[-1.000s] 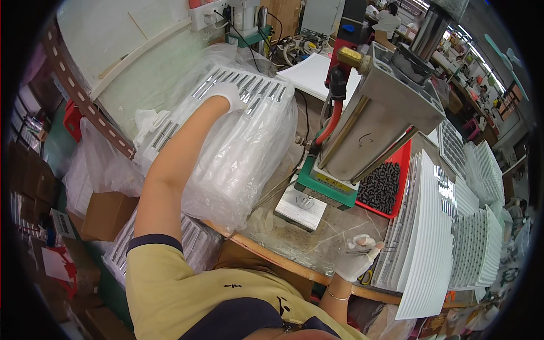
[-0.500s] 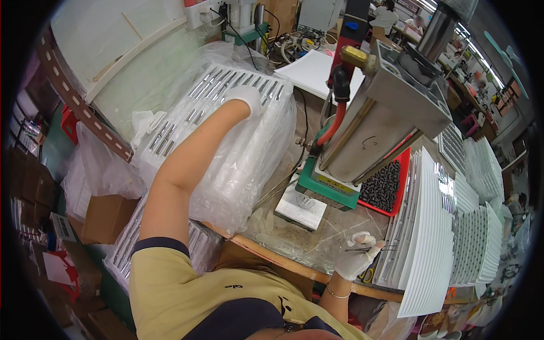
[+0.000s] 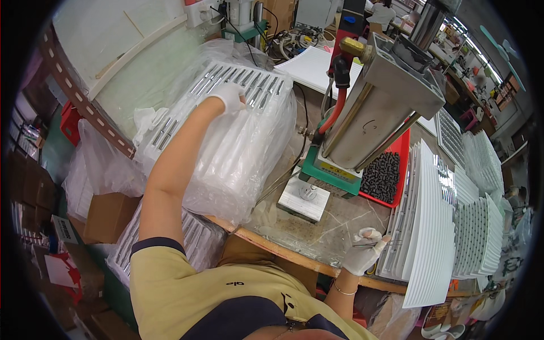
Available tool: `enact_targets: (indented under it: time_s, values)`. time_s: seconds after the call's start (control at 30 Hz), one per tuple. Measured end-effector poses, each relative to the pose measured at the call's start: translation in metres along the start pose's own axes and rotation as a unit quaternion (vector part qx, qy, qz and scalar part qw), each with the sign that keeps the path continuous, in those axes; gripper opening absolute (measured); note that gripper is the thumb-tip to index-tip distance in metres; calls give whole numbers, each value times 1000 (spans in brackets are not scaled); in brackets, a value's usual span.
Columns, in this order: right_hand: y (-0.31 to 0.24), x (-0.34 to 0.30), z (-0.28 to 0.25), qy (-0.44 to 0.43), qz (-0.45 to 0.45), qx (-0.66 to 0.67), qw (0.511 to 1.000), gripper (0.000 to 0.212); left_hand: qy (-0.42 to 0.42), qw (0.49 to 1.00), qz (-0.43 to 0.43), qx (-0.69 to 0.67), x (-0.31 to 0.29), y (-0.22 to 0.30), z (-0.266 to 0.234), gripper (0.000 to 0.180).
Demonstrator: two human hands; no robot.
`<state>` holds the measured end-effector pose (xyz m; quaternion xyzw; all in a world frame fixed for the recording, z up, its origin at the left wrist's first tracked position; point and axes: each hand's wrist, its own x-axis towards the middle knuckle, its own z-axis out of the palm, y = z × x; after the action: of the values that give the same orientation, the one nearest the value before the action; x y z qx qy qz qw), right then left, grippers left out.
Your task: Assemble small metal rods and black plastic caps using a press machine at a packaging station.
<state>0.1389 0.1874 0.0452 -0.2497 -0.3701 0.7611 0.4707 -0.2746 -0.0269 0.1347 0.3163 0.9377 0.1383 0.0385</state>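
My left hand [image 3: 228,97], in a white glove with bare fingertips, bends over a white ribbed tray [image 3: 212,72] of slim silver metal rods [image 3: 263,93]. Its fingers are curled together low over the rods; what they hold, if anything, is hidden. The tray lies on a stack wrapped in clear plastic [image 3: 226,170]. At the bench's front edge, my right hand [image 3: 361,258], gloved the same way, is closed on a thin metal tool [image 3: 368,245] that looks like tweezers. It is beside upright white ribbed trays [image 3: 433,232].
A bench press [image 3: 362,113] with a green base stands mid-bench over a metal block [image 3: 304,198]. Behind it to the right sits a red bin [image 3: 403,170] of small black parts [image 3: 381,177]. A red air hose [image 3: 333,116] and black cable [image 3: 306,119] run alongside. More wrapped rods [image 3: 195,243] lie lower left.
My left hand has drawn slightly left across the tray, and its fingers are more curled. The right hand keeps its hold on the tool; the whole view has shifted a little.
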Motion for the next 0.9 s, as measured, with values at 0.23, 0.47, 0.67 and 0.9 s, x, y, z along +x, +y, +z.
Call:
enact_targets:
  time_s: [0.23, 0.47, 0.67, 0.9]
  values:
    - [-12, 17, -35, -59, 59, -463, 882, 35, 32, 971, -216, 101, -56, -40, -37, 30]
    - [17, 79, -42, -146, -31, -546, 825, 27, -21, 980, -171, 101, -61, -68, -17, 40]
    - [13, 117, 4, -108, -88, -738, 660, 23, 131, 984, -106, -59, -60, -106, -3, 31]
    - [13, 139, 32, -142, -2, -829, 541, 19, 0, 922, 40, -386, -205, 67, 20, 21]
